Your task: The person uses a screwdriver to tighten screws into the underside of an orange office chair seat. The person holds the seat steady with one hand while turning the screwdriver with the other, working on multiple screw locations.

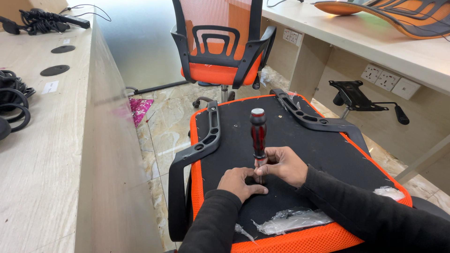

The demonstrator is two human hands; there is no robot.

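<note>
Clear plastic wrap (293, 219) is seen low in the frame on an upturned seat base (309, 145). At centre, an upright red-and-black screwdriver (258, 133) is gripped near its tip by the closed right hand (283, 165). Its tip is seemingly steadied by the left hand (241, 183), fingers pinched.

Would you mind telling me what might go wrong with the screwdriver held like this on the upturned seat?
The screwdriver stands upright, gripped only low on its shaft by the right hand; its tip could slip off and jab the left hand pressed flat right beside it. The loose plastic wrap near the forearms might also slide or snag on the seat underside.
</note>
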